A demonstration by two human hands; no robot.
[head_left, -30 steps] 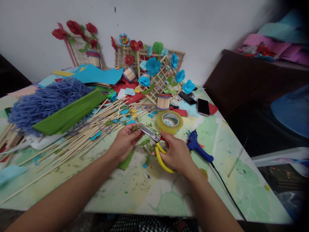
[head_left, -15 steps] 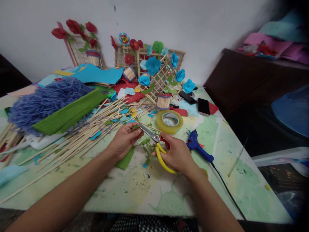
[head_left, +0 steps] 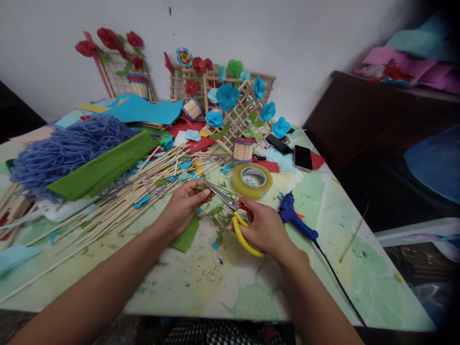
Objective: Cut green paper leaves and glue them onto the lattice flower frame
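Note:
My right hand (head_left: 264, 227) grips the scissors (head_left: 243, 235) by their yellow and red handles. The blades point up and left and meet the fingertips of my left hand (head_left: 185, 206). Between its thumb and fingers my left hand pinches a small green paper piece (head_left: 203, 187), mostly hidden by the fingers. Below that hand a flat green paper strip (head_left: 186, 235) lies on the table. Green paper scraps (head_left: 218, 221) are scattered between the hands. Just behind the scissors lies a roll of yellowish tape (head_left: 252, 180).
Thin wooden sticks (head_left: 118, 211), blue yarn (head_left: 75, 152) and a green paper roll (head_left: 102, 165) lie left. Right are a blue glue gun (head_left: 296, 218) with its cord and a phone (head_left: 303, 158). Stick lattices with paper flowers (head_left: 227, 97) stand by the wall.
My left fingertips have shifted very slightly left and up with the green piece. The scissors' blades look closer together. My right hand has hardly moved.

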